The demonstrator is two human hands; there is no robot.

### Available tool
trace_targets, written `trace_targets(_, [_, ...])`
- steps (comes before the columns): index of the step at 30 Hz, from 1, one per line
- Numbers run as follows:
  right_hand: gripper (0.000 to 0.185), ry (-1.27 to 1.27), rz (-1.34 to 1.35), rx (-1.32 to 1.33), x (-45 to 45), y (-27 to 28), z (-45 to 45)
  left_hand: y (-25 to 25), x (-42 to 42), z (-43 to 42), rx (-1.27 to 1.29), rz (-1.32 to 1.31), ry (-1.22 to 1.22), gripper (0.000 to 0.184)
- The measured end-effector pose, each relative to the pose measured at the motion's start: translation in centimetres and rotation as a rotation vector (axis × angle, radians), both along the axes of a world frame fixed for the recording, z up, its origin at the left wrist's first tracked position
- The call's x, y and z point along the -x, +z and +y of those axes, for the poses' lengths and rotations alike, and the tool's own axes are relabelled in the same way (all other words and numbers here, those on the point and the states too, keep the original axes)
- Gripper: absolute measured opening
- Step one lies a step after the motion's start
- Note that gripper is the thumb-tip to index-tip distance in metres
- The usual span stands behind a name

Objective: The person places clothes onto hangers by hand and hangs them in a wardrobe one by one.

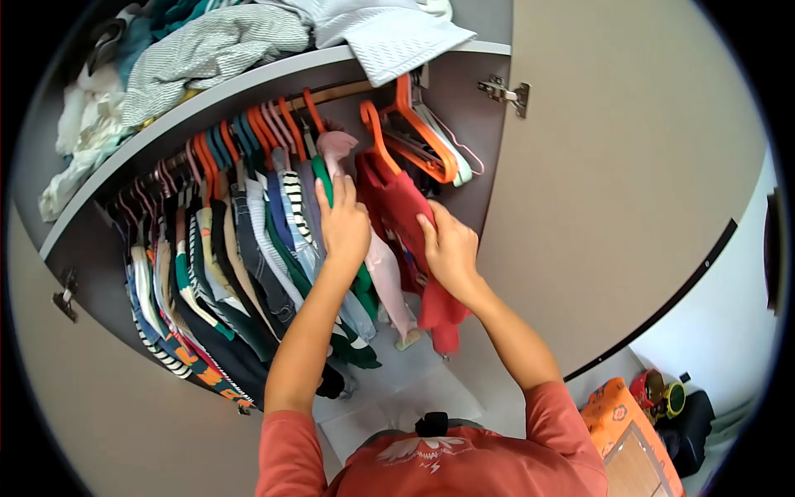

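Observation:
A red garment (397,203) hangs on an orange hanger (378,139) in the wardrobe, right of the packed row of clothes. My right hand (450,248) is closed on this red garment, thumb and fingers pinching its right side. To the left, my left hand (342,219) lies against the clothes at the row's right end, by a pink garment (385,273) and a green one (323,178); its fingers point up, and what its palm touches is hidden. Empty orange hangers (439,157) and a white hanger (464,170) hang behind the red garment.
Many clothes (248,240) hang along the rod (344,91). Folded clothes (224,50) lie on the shelf (190,108) above, and a white cloth (397,37) overhangs its edge. An open door (613,166) stands at right. An orange item (613,414) is at lower right.

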State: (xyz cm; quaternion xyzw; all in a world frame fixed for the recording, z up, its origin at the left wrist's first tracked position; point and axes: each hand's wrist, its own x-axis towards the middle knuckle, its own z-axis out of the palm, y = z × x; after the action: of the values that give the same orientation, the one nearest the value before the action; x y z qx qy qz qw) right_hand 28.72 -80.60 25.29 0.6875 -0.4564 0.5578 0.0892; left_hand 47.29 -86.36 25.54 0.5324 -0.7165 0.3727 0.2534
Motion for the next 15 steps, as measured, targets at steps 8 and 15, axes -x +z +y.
trace_targets(8, [0.026, -0.001, 0.01, 0.082, -7.2, 3.7, -8.5, -0.1, -0.1, 0.9, 0.072, 0.082, -0.11, 0.013])
trace_targets(15, [0.025, 0.009, 0.005, 0.089, -9.0, 4.0, -11.5, -0.2, -0.4, 1.3, 0.03, 0.093, -0.13, 0.015])
